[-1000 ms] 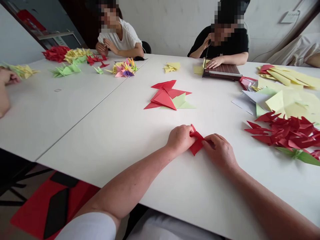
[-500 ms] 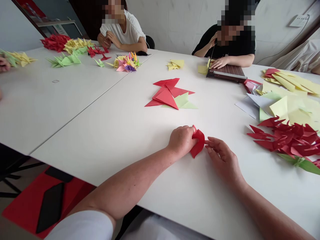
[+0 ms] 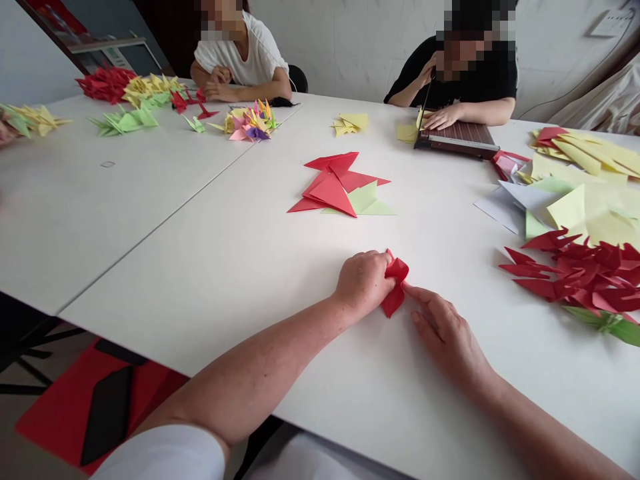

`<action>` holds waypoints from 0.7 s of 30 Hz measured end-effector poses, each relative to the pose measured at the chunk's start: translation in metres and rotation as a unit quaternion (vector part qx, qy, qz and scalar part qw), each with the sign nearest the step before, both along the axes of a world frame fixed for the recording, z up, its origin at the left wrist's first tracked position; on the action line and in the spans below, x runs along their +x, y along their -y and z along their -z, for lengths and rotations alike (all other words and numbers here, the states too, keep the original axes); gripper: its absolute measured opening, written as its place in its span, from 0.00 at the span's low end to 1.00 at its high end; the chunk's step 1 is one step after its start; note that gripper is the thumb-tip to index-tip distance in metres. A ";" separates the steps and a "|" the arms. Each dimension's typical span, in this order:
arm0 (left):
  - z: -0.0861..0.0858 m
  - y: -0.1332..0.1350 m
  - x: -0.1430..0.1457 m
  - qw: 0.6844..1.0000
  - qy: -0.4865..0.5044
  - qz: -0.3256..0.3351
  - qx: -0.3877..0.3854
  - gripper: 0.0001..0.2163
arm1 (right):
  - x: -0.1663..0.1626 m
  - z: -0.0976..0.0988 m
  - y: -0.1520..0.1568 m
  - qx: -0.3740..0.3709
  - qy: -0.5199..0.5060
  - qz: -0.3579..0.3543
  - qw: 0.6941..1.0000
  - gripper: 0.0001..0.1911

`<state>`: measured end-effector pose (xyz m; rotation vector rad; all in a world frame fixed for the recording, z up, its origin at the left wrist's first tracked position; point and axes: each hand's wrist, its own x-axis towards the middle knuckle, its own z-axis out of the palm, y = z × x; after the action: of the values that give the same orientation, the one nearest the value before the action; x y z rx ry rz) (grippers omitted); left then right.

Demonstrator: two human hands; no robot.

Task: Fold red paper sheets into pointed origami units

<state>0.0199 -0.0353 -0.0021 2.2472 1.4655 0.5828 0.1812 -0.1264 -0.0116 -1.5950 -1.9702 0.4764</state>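
Note:
A partly folded piece of red origami paper [image 3: 397, 293] lies low over the white table, its right edge bulging into two curved lobes. My left hand [image 3: 364, 283] is closed on its left side, pinching it, with the fingertips partly hidden. From the right, my right hand [image 3: 445, 330] touches the dent between the lobes with an outstretched index finger; its thumb is apart and it grips nothing. Beyond my hands lie several folded red paper pieces [image 3: 330, 190] overlapping a light green folded piece [image 3: 370, 201].
Red folded cranes [image 3: 590, 273] are heaped at right, before loose yellow and white sheets [image 3: 600, 203]. A person in black rests a hand on a paper cutter [image 3: 457, 139]. Someone in white sits behind multicoloured cranes [image 3: 255, 121]. A phone [image 3: 107, 413] lies on a red surface below the table.
My right index finger has straightened and pressed into the red paper's right edge, which now dents inward. My left hand keeps its hold. The person in white has lowered a hand.

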 end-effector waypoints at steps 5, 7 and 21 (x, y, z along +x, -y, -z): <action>-0.002 -0.001 0.003 1.000 -0.018 -0.014 -0.002 0.05 | -0.001 0.008 0.000 0.103 0.065 -0.061 0.991 0.21; -0.002 -0.001 0.004 1.000 -0.018 -0.012 0.001 0.05 | -0.001 0.010 -0.001 0.114 0.075 -0.068 0.988 0.22; -0.009 -0.005 -0.010 0.997 -0.020 0.056 -0.051 0.04 | -0.004 0.007 0.002 0.098 0.136 -0.092 0.982 0.28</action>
<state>0.0103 -0.0299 0.0073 2.2558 1.3461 0.4215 0.1771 -0.1286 -0.0185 -1.4231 -2.3024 0.1294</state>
